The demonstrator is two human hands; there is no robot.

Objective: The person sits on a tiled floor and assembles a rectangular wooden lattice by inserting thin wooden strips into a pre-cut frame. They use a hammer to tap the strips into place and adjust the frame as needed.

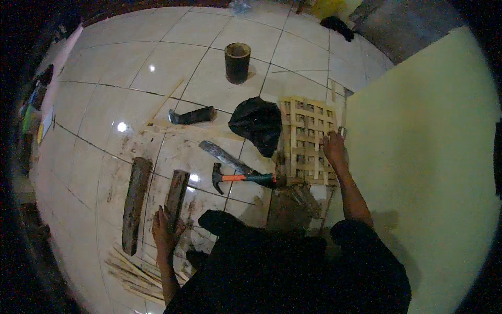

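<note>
My left hand is at the near end of a short dark wooden block, its fingers and thumb apart. A longer dark wooden block lies to its left. At the right edge of a woven lattice of pale flat strips, my right hand has its fingers curled closed. A small shiny thing shows beside them; what the fingers grip is too dim to tell. Left of the lattice are a crumpled black plastic bag, a machete and a claw hammer with an orange and dark handle.
A hollow dark cylinder stands upright on the tiled floor. Nearer lies a short dark tool with a metal end. Several thin strips are piled at the lower left. A pale yellow-green panel rises at the right.
</note>
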